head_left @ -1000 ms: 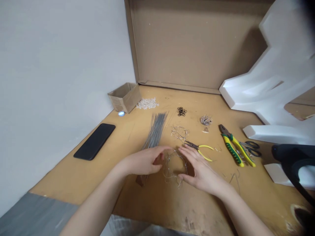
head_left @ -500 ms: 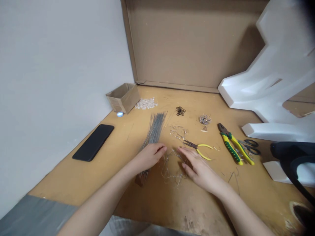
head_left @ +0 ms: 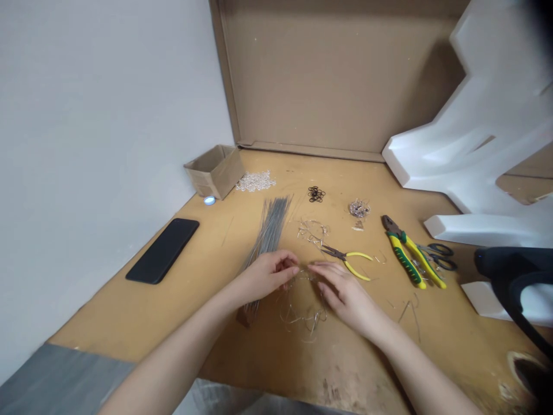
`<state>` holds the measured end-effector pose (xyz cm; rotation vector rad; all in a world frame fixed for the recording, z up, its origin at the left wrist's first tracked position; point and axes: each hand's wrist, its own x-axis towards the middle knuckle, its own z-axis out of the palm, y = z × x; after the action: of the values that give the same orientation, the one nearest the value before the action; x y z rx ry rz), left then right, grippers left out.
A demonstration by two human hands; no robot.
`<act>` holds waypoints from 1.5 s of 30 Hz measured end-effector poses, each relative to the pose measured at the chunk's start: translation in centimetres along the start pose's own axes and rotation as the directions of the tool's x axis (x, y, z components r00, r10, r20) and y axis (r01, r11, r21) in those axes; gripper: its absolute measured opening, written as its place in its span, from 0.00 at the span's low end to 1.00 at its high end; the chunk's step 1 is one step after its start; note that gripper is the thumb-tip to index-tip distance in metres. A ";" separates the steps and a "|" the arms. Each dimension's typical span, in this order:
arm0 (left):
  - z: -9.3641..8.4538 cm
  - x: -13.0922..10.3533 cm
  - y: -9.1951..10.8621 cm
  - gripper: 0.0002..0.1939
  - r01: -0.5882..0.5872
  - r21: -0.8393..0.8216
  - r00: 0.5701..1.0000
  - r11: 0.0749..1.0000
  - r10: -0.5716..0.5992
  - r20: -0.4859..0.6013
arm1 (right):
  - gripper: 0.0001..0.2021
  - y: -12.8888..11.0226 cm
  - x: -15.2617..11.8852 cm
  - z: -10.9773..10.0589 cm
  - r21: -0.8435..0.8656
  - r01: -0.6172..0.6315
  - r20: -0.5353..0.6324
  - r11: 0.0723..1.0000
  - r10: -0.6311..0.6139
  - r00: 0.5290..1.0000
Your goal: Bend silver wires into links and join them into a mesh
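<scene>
A loose ring of thin, bent silvery wire (head_left: 301,319) lies in front of me, its far side partly hidden by my fingers. My left hand (head_left: 273,272) is at its far left side, thumb and index fingertips close together on the fine wire. My right hand (head_left: 344,291) is at the right side of the ring, fingers stretched and thumb apart. Under and beyond my left wrist lies a bundle of straight grey wires (head_left: 273,226). Yellow-handled needle-nose pliers (head_left: 345,257) rest just past my right fingertips, beside a second tangled wire loop (head_left: 311,231).
Green-and-yellow pliers (head_left: 404,251) and scissors (head_left: 438,256) lie right. Farther back are black rings (head_left: 316,194), a metal heap (head_left: 359,208) and clear small pieces (head_left: 256,181) beside a cardboard box (head_left: 216,171). A phone (head_left: 163,251) lies left; white foam (head_left: 470,230) stands right.
My left hand has shifted slightly right, and its fingers have curled more. My right hand has barely moved. The near edge of the wire ring has come a little toward me.
</scene>
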<state>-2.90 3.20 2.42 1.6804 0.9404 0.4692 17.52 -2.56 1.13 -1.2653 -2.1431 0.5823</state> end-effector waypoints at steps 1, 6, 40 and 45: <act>0.0 0.0 0.0 0.11 -0.008 -0.017 1.000 1.000 0.008 0.010 | 0.19 -0.1 0.0 0.0 0.009 -0.001 -0.001 1.000 0.001 1.000; 0.0 0.2 -0.6 0.11 -0.001 -0.110 1.000 0.994 0.001 -0.002 | 0.19 -0.5 -0.1 -0.3 0.017 -0.005 -0.027 1.000 0.005 1.000; 0.2 1.3 -2.1 0.07 0.169 -0.038 0.975 0.985 -0.161 0.151 | 0.09 0.4 0.4 1.9 -0.032 0.128 -0.011 0.991 -0.128 0.992; 0.2 1.0 -2.2 0.04 0.020 0.221 0.994 0.975 -0.042 0.098 | 0.10 0.5 0.2 2.0 -0.012 0.123 -0.020 0.992 -0.123 0.992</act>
<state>-2.92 4.07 0.10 1.8673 0.9690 0.2618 16.45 -2.33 -0.64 -1.1305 -2.1916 0.5046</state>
